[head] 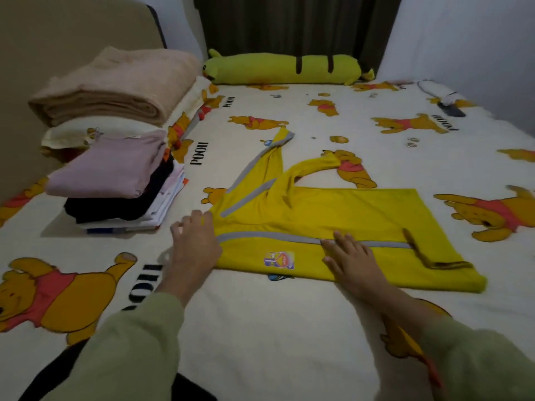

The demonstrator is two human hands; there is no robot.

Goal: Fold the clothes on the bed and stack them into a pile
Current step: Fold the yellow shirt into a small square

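My left hand (195, 244) sits at the left edge of the yellow shirt (333, 215), fingers curled over the corner of the cloth there; I judge it a light pinch on the fabric. My right hand (354, 260) lies flat and open on the shirt's near fold, fingers spread across the grey stripe (289, 237), pressing it to the bed (289, 328). The two hands are well apart, one at each end of the fold.

The shirt lies straight ahead of both hands, partly folded, with one sleeve (266, 160) angling away beyond my left hand and not yet tucked in. The pile (115, 183) of folded clothes stands just beyond and to the left of my left hand.

To do this step well, I think I should keep the right palm down as an anchor so the crease does not slip, then bring the loose sleeve in across the body with the left. Smoothing outward from the stripe before the next fold should keep wrinkles out. The thin fabric looks likely to slide on the sheet, so slow moves suit it.
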